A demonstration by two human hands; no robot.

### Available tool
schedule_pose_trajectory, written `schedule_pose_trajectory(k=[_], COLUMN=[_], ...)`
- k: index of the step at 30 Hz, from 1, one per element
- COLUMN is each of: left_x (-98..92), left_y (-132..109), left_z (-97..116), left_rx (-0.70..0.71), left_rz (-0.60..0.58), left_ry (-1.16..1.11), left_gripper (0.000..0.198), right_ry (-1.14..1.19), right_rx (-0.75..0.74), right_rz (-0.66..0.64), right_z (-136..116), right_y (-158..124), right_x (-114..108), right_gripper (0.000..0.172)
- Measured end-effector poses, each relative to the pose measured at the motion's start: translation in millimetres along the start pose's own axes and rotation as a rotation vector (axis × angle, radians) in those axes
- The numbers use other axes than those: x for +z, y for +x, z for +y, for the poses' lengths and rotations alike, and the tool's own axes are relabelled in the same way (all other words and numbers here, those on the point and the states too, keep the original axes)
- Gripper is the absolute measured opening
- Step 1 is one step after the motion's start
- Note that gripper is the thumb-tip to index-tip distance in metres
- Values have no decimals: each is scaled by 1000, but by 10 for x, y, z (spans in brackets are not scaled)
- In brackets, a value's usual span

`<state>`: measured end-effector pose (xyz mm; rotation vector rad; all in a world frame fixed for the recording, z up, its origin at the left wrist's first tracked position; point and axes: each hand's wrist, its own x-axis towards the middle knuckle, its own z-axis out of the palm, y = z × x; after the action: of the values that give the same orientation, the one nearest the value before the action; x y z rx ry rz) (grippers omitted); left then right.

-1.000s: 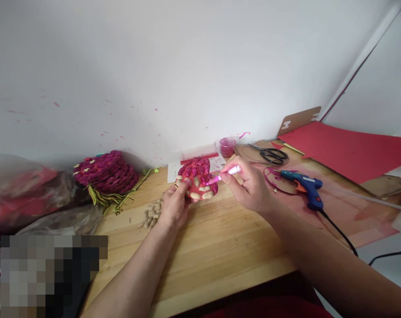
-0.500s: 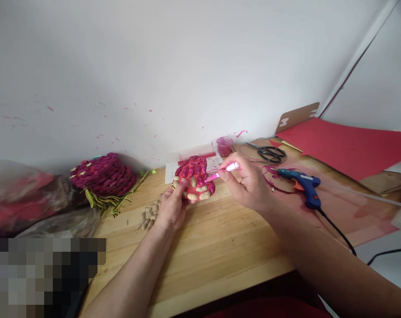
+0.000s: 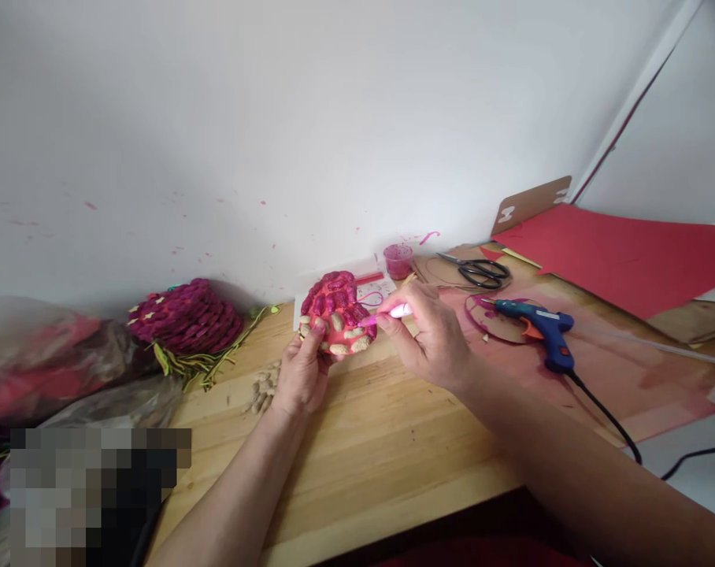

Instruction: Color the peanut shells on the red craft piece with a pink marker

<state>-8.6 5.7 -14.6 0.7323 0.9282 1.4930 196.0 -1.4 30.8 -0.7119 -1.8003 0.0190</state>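
My left hand (image 3: 303, 372) grips a rounded red craft piece (image 3: 329, 337) covered with peanuts, its thumb across the front. The peanuts in its upper and right parts are glossy magenta; the lower ones, such as one peanut (image 3: 341, 349), keep their pale shell colour. A thin pink loop of cord (image 3: 372, 298) sticks out from its upper right. Pinched in my right hand (image 3: 431, 335) is a white-handled paintbrush (image 3: 400, 310), its pink tip against the peanuts at the piece's right side. Loose peanuts (image 3: 263, 387) lie on the table left of my left hand.
A clear cup of magenta paint (image 3: 398, 261) stands by the wall. Black-handled scissors (image 3: 481, 272) and a corded blue glue gun (image 3: 550, 331) lie right, near red sheets (image 3: 623, 252). Stacked magenta peanut pieces (image 3: 186, 319) and plastic bags (image 3: 68, 346) sit left.
The craft piece has shifted slightly left and up in the view. My right hand has moved a little left and down, its brush now lying flatter against the peanuts.
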Motion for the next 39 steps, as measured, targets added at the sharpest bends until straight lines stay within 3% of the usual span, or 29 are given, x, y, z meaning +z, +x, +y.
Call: schedule_pose_trajectory(k=[17,39], left_x=[56,56], left_y=[-42,-37], left_z=[23,26], left_rx=[-56,-61], left_rz=[26,23], left_ry=[-40,-54], left_gripper=[44,31], right_ry=[82,44], right_rx=[87,66], right_rz=[35,56], right_z=[44,57], right_y=[0,-21], right_x=[27,39], right_gripper=[7,7])
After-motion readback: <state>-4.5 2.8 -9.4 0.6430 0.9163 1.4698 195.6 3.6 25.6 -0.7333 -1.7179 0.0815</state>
